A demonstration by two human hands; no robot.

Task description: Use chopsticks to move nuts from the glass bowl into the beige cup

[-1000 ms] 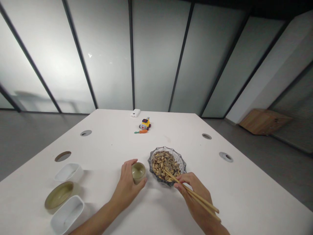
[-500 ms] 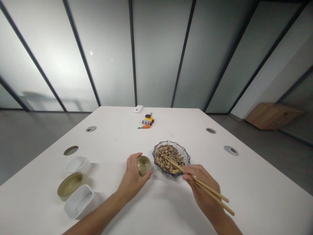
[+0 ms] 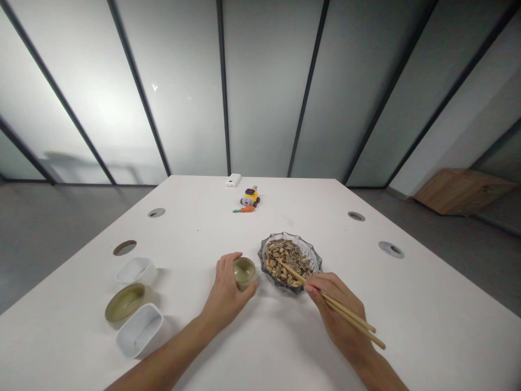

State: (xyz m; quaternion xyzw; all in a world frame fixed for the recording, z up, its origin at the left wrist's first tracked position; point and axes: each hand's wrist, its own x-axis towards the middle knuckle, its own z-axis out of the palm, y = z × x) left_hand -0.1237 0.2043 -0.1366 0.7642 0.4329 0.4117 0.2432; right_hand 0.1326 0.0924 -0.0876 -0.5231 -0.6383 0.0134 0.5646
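Note:
My left hand [image 3: 228, 287] is wrapped round a small olive-green cup [image 3: 245, 273], thumb on its near side and fingers on its far left. The cup stands just left of a clear glass bowl [image 3: 312, 256] with a scalloped rim. Sunseeds and paler nuts in their shells [image 3: 286, 258] fill much of that bowl. In my right hand [image 3: 336, 304] is a pair of wooden chopsticks [image 3: 350, 316]. Their tips rest among the nuts in the bowl's left part, and the thick ends stick out toward the lower right. I cannot tell whether the tips pinch a nut.
At the left stand a white dish [image 3: 137, 270], an olive-green bowl [image 3: 126, 304] and a second white dish [image 3: 140, 331]. Farther back are a toy truck [image 3: 250, 197], an orange-handled toy screwdriver [image 3: 245, 209] and a white box [image 3: 233, 180]. Cable holes [image 3: 125, 247] pierce the white table [image 3: 293, 347].
The whole view has shifted slightly, so everything sits a little farther right. Both hands keep their holds, and the chopstick tips stay in the glass bowl.

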